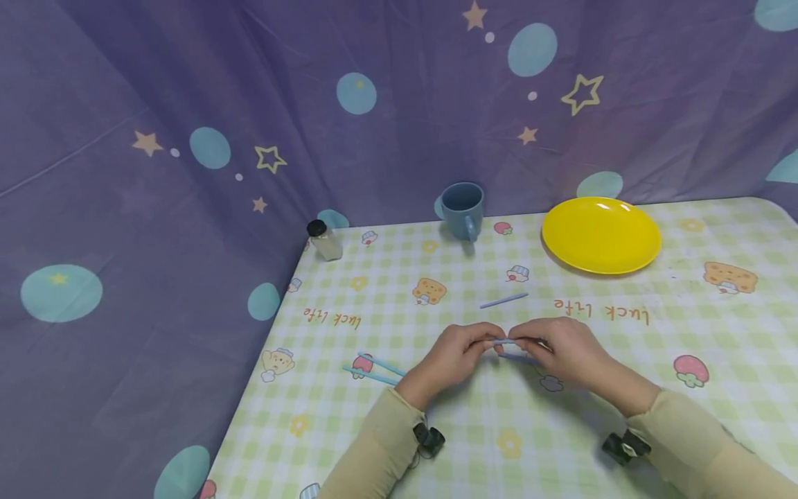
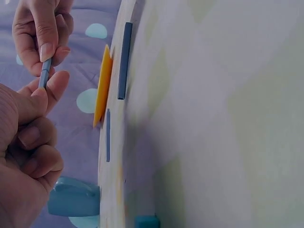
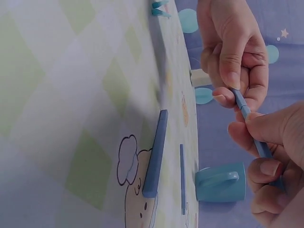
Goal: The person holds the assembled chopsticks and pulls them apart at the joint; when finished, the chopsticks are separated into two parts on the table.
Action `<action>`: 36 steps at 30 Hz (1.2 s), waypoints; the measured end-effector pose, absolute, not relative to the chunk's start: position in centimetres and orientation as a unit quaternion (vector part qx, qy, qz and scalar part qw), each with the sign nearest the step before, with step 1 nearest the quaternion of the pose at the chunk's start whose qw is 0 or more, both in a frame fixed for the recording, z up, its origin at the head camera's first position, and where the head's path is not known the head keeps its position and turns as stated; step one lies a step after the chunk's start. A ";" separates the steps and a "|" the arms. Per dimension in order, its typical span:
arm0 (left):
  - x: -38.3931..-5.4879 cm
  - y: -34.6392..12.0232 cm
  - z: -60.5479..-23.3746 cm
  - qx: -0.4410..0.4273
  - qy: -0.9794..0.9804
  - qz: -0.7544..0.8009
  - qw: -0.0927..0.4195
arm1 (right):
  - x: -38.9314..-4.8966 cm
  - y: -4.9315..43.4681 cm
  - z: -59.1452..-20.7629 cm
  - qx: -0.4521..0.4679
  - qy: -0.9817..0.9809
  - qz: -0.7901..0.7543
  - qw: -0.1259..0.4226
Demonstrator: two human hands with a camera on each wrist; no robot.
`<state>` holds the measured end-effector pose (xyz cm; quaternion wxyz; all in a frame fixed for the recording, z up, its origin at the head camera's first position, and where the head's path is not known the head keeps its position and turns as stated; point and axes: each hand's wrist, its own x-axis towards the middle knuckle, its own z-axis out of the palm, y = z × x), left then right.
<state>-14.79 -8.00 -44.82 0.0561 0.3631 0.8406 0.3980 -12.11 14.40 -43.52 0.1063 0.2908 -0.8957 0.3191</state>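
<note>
Above the tablecloth my two hands meet at one slim blue stick [image 3: 243, 105]. My left hand [image 1: 454, 352] pinches one end between thumb and fingers. The right hand [image 1: 569, 350] pinches it close by, its other fingers curled along the rest of the stick. A seam shows on the short stretch between the hands. Beneath them a second blue stick [image 3: 156, 156] lies on the cloth, partly hidden in the head view. Farther back lies a third, thin blue stick [image 1: 503, 300]. Two teal sticks [image 1: 374, 367] lie left of my left wrist, which hides their near ends.
A blue mug [image 1: 463, 208] stands at the table's back edge. To its right is a yellow plate [image 1: 601, 235]. A small black-capped jar [image 1: 325, 241] stands at the back left corner. A purple curtain [image 1: 399, 152] hangs behind the table.
</note>
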 end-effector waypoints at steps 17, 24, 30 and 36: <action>-15.0 -7.8 -44.8 0.385 0.844 0.373 0.029 | -12.2 14.5 -44.1 0.315 -0.894 0.269 0.172; -15.1 -7.8 -45.0 0.387 0.845 0.368 0.036 | -12.3 14.7 -44.1 0.324 -0.892 0.270 0.166; -15.2 -7.6 -44.4 0.398 0.871 0.287 0.027 | -12.3 14.4 -44.0 0.312 -0.904 0.238 0.168; -15.3 -7.2 -44.0 0.411 0.877 0.249 0.007 | -12.1 14.3 -44.0 0.301 -0.911 0.228 0.164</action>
